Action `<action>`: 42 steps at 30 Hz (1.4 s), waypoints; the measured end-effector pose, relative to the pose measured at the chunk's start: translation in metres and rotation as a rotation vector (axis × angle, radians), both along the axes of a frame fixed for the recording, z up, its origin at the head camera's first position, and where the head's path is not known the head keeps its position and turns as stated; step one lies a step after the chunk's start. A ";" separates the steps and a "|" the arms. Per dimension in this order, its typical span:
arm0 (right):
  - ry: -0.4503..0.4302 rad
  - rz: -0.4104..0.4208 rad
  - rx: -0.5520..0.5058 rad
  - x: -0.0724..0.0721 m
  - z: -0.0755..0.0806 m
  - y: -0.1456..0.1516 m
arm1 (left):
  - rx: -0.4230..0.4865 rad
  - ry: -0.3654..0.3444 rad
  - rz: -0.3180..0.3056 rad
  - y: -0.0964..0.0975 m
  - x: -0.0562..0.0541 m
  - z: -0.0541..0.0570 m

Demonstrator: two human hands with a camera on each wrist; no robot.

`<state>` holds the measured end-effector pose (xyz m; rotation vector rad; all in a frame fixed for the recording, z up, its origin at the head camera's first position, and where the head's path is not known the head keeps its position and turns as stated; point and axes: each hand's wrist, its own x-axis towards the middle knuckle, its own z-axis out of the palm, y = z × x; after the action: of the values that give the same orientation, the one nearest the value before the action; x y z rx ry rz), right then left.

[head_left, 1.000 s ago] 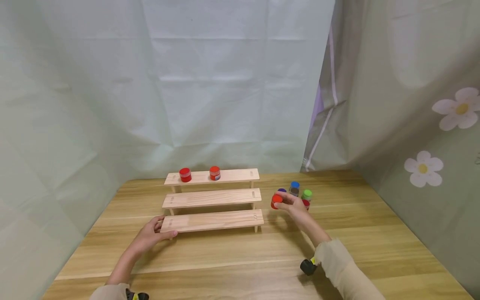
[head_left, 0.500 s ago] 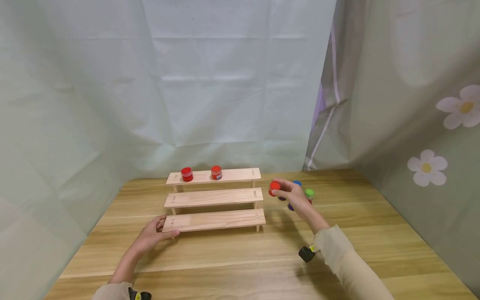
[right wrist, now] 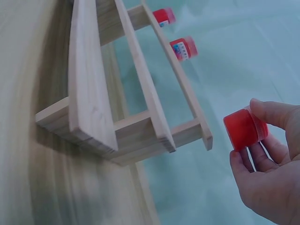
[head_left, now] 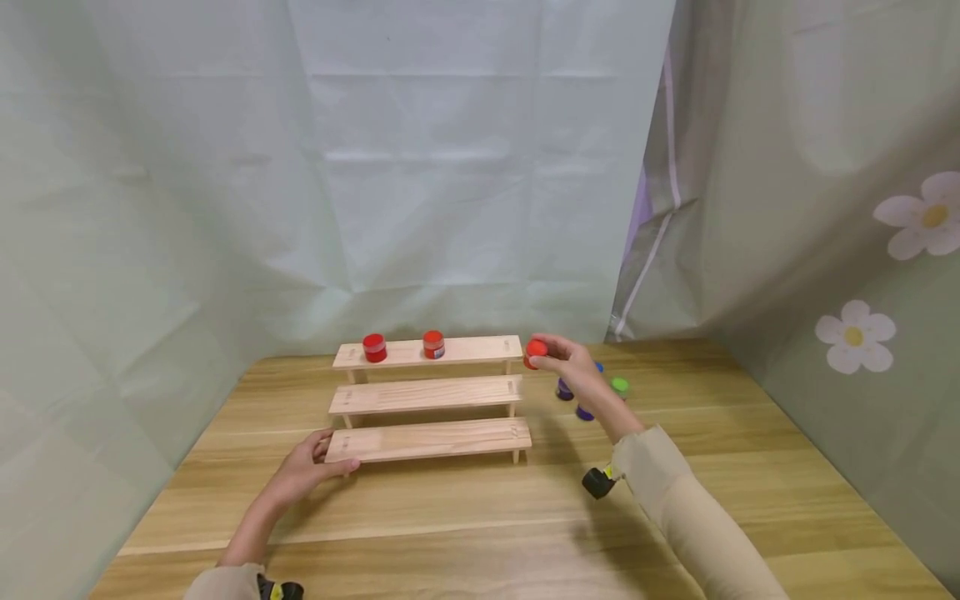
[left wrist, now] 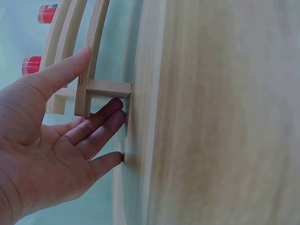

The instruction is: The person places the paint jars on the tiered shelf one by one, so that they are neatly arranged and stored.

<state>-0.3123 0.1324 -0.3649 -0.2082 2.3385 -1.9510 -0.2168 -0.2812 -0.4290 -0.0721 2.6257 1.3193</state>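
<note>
Wooden rack (head_left: 427,396) and left hand (head_left: 295,477) meet at the nearest shelf's (head_left: 431,441) left end, thumb on the front edge, other fingers loosely extended. Farther off, the fingers of the right hand (head_left: 579,372) pinch a red jar (head_left: 535,353) above the worktop (head_left: 450,533), near the back shelf's (head_left: 480,348) right end; two more red jars (head_left: 433,344) stand on that shelf, with open room between them and that end.
</note>
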 end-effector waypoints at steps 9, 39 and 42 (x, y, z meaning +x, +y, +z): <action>0.020 0.016 0.008 -0.008 0.011 -0.015 | 0.000 0.010 -0.001 0.000 0.000 -0.001; 0.025 0.031 -0.019 -0.030 0.010 -0.068 | 0.009 0.016 0.014 0.001 0.003 0.001; 0.032 0.024 -0.017 -0.031 0.010 -0.068 | 0.009 0.020 0.012 0.003 0.004 0.003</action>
<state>-0.3428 0.0641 -0.3553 -0.2690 2.3280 -1.9721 -0.2133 -0.2785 -0.4264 -0.0746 2.6396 1.3422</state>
